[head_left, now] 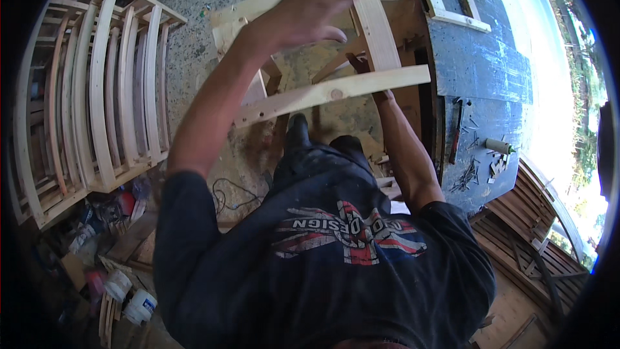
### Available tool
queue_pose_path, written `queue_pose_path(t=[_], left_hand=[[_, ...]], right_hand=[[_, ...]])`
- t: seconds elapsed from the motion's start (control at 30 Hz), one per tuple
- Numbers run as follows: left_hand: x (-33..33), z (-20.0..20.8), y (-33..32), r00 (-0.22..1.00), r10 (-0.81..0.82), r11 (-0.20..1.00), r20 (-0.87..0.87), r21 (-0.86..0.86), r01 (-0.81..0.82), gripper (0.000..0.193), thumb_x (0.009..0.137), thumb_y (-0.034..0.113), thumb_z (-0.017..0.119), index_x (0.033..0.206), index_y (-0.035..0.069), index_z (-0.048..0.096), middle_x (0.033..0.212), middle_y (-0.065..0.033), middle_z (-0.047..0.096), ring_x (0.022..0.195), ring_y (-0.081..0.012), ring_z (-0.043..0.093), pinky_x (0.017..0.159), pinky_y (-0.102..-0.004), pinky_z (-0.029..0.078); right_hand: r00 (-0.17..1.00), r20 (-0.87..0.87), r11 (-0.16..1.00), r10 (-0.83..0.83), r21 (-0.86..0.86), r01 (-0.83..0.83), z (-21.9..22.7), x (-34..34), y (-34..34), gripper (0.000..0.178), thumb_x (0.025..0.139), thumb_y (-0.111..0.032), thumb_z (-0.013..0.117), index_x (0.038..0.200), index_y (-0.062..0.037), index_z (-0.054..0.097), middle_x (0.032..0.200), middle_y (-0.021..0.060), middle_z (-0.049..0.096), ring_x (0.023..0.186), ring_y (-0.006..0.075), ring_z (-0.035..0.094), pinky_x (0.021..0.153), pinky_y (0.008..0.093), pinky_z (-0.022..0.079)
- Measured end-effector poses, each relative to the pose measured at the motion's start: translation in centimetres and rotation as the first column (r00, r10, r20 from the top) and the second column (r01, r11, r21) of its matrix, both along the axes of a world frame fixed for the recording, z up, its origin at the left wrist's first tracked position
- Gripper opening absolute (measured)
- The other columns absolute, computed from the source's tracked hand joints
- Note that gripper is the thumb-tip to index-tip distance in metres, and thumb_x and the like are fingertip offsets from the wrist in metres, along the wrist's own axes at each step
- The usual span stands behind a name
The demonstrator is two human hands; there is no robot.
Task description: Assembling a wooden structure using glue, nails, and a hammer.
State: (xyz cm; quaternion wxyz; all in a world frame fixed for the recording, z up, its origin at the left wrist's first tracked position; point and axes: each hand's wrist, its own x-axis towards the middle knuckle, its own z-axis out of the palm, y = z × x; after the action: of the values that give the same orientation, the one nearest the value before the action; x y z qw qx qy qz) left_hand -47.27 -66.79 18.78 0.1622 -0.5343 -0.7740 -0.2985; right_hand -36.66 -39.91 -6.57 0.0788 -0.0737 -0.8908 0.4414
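Note:
A pale wooden frame [336,92] stands in front of me, its near rail running across, with a crosspiece [378,32] joining it to a far rail. My left hand [307,11] is raised above the frame, fingers stretched toward the far rail and thumb apart, slightly smeared by motion. It appears to hold nothing. Reaching under the near rail, my right hand [360,64] grips the frame beside the crosspiece; the rail hides part of that hand, and only some fingers show past it.
To the right is a dark workbench [481,58] bearing a small wooden frame [452,0], a hammer [457,130], scattered nails [466,176] and a greenish cylinder [498,147]. Several wooden frames [100,90] are stacked at left. White tubs [140,306] and clutter lie lower left; a cable [236,194] lies on the floor.

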Motion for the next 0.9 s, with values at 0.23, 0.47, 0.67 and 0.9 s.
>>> queue_pose_path(t=[0.23,0.47,0.67,0.9], left_hand=[[-7.9,-2.5,13.3,0.867,-0.491,0.576,0.087,-0.714,0.398,0.125,0.058,0.01,0.097,0.164,0.02,0.033,0.164,-0.0063,0.044,0.159,-0.0348,0.024,0.134,-0.0478,0.023],[-8.1,-5.3,15.4,0.748,-0.638,0.501,0.185,-0.639,0.584,0.083,0.06,0.012,0.089,0.137,0.015,0.056,0.128,-0.0043,0.062,0.126,-0.0303,0.057,0.114,-0.0534,0.041],[-9.2,-5.7,16.9,0.657,-0.676,0.402,0.335,-0.58,0.709,0.069,0.056,0.014,0.09,0.118,0.014,0.059,0.114,-0.0051,0.064,0.113,-0.0297,0.062,0.1,-0.0454,0.049],[-8.7,-5.1,17.1,0.691,-0.581,0.359,0.43,-0.626,0.692,0.067,0.054,0.014,0.089,0.113,0.012,0.058,0.105,-0.0076,0.067,0.104,-0.0305,0.066,0.098,-0.0481,0.046]], right_hand=[[0.952,-0.301,0.988,-0.049,0.124,0.09,3.4,0.2,-1.6,0.032,0.092,-0.035,0.083,0.096,-0.0065,0.07,0.08,0.0045,0.067,0.076,0.0201,0.065,0.072,0.0394,0.051],[0.97,-0.242,0.964,-0.01,0.254,0.073,7.1,0.4,-3.6,0.041,0.091,-0.03,0.085,0.121,-0.0065,0.069,0.102,0.0077,0.072,0.095,0.0224,0.068,0.083,0.0384,0.054],[0.99,-0.142,0.981,-0.003,0.192,0.03,5.7,0.3,-2.7,0.041,0.091,-0.029,0.085,0.12,-0.0044,0.068,0.103,0.0091,0.072,0.094,0.022,0.068,0.084,0.0387,0.054],[0.993,-0.115,0.978,-0.028,0.201,0.051,3.9,-0.4,-1.9,0.04,0.091,-0.031,0.085,0.115,-0.0024,0.069,0.098,0.0107,0.072,0.088,0.0213,0.068,0.078,0.0395,0.055]])
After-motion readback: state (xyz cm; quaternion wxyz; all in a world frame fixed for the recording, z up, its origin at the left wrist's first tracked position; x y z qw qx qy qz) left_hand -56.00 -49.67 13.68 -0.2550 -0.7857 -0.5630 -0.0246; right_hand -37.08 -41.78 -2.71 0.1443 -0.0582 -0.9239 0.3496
